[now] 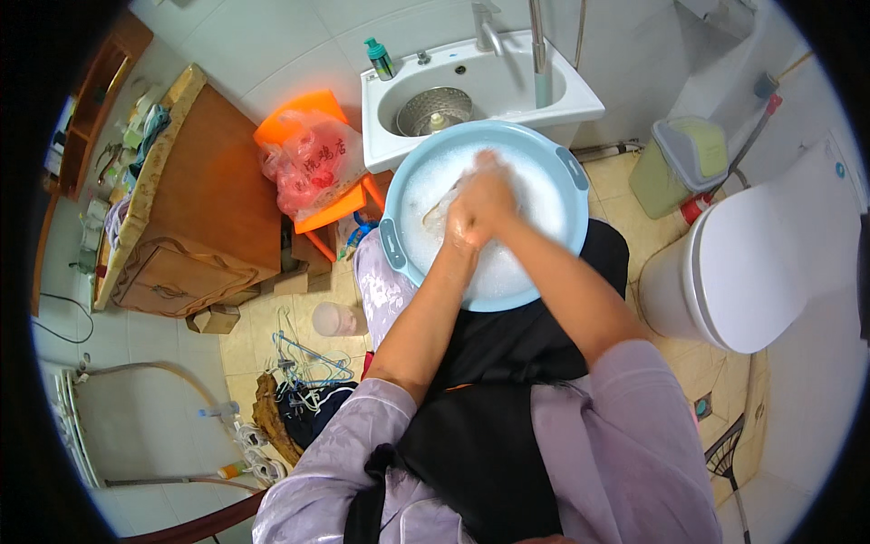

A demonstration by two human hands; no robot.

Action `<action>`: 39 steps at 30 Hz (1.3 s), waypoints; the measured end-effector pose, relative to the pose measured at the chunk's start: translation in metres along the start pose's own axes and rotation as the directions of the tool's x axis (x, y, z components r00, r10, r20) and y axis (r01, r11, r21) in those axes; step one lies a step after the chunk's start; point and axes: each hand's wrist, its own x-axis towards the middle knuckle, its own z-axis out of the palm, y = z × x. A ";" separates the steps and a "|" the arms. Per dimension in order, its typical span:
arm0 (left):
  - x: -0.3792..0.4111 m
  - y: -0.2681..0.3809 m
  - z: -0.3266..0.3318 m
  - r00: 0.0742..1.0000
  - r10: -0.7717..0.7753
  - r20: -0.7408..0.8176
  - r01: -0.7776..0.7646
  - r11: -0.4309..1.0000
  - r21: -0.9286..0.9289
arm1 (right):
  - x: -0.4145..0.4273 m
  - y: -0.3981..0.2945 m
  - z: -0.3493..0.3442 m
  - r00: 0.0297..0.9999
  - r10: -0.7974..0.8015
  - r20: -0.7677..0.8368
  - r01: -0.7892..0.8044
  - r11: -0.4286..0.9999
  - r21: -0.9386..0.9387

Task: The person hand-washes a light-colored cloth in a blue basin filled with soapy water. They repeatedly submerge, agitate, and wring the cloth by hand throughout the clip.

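A light blue plastic basin [394,187] filled with white soapy water [506,275] rests over my lap, its far side against the sink. Both my hands are pressed together above the suds near its middle. My left hand [465,221] closes on a pale wet cloth [440,209] with a tan edge, which hangs out to the left. My right hand [495,187] lies over the left one and is blurred by motion. It seems to grip the same cloth, most of which the hands hide.
The white sink [584,109] holds a metal strainer basket [435,109]; a green-capped pump bottle [379,60] stands on its rim. At left are an orange chair [333,211] with a plastic bag [316,163] and a wooden cabinet [211,183]. Right are a lidded bin [669,170] and a toilet [741,272]. Hangers [312,360] lie on the floor.
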 end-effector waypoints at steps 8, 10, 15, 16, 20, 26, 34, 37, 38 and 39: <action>0.005 0.010 -0.024 0.994 -0.054 -0.096 0.034 0.978 -0.205 | -0.043 -0.043 -0.023 0.972 -0.189 0.137 0.223 0.928 -0.299; -0.001 -0.001 0.018 0.986 -0.123 -0.109 0.098 0.973 -0.207 | -0.022 -0.006 -0.003 0.975 -0.222 -0.020 0.199 0.910 -0.364; 0.002 0.002 -0.037 0.944 0.177 0.279 -0.123 0.972 -0.201 | -0.049 -0.049 -0.004 0.961 -0.110 0.253 0.136 0.987 -0.087; 0.004 0.001 -0.034 0.894 0.248 0.373 -0.173 0.960 -0.222 | -0.053 -0.046 -0.005 0.957 -0.116 0.267 0.162 0.974 -0.157; -0.005 0.000 0.008 0.986 -0.098 -0.136 0.076 0.984 -0.159 | -0.024 -0.011 -0.013 0.969 -0.144 -0.202 0.090 0.963 -0.254; 0.018 0.010 0.010 0.830 -0.157 -0.535 0.068 0.981 -0.183 | -0.014 -0.002 -0.019 0.902 0.003 0.432 -0.399 0.390 0.830; 0.014 0.002 -0.019 0.912 -0.146 -0.382 0.076 0.978 -0.192 | -0.072 -0.032 -0.004 0.872 -0.468 -0.143 0.488 0.851 0.194; 0.024 -0.007 -0.014 0.919 -0.174 -0.355 0.112 0.976 -0.188 | -0.033 -0.017 0.038 0.996 -0.067 -0.060 0.088 0.870 0.486; 0.024 -0.009 -0.018 0.919 -0.181 -0.349 0.117 0.973 -0.199 | -0.035 -0.007 0.040 0.994 -0.110 -0.027 0.110 0.874 0.473; 0.025 -0.008 -0.027 0.922 -0.172 -0.346 0.103 0.972 -0.209 | -0.039 -0.006 0.035 0.987 -0.162 0.012 0.138 0.874 0.466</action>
